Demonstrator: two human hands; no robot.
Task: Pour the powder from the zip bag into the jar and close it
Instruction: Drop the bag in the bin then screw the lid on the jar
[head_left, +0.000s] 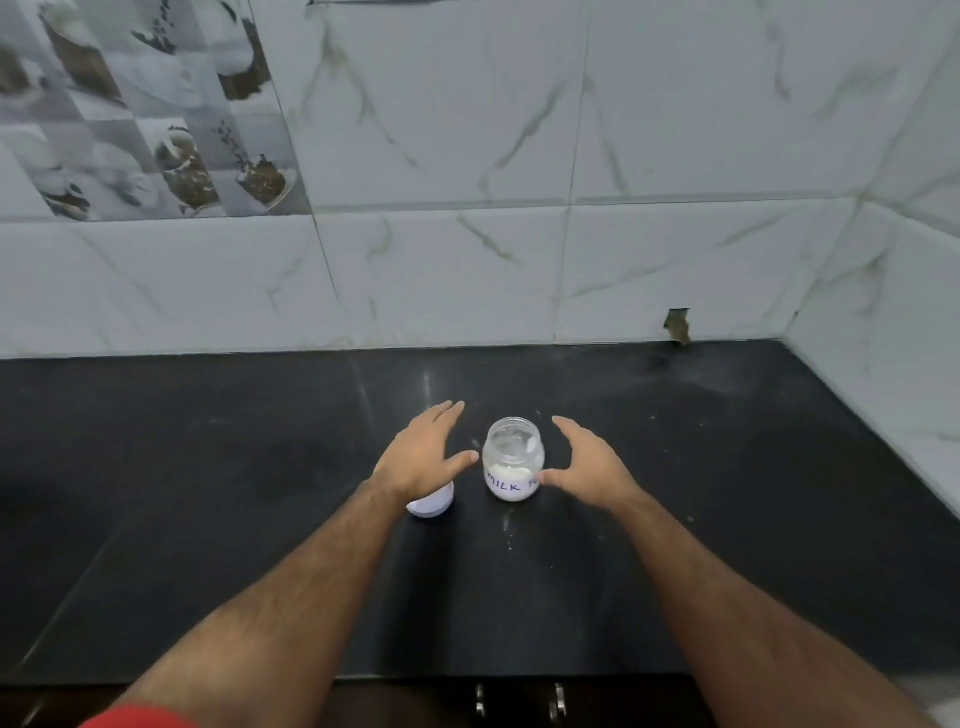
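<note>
A small clear jar (513, 460) stands upright on the black counter (208, 467), without a lid, with white powder in its lower part and a label reading "MILK". A white lid (434, 505) lies just left of the jar, partly hidden under my left wrist. My left hand (423, 456) hovers left of the jar, fingers spread, holding nothing. On the other side of the jar, my right hand (587, 465) is open, its thumb almost touching the jar's label. No zip bag is in view.
A marble-tiled wall (467, 260) rises behind the counter and another closes the right side. A few powder specks (508, 525) lie in front of the jar. Cabinet handles (557, 701) show below the counter's front edge.
</note>
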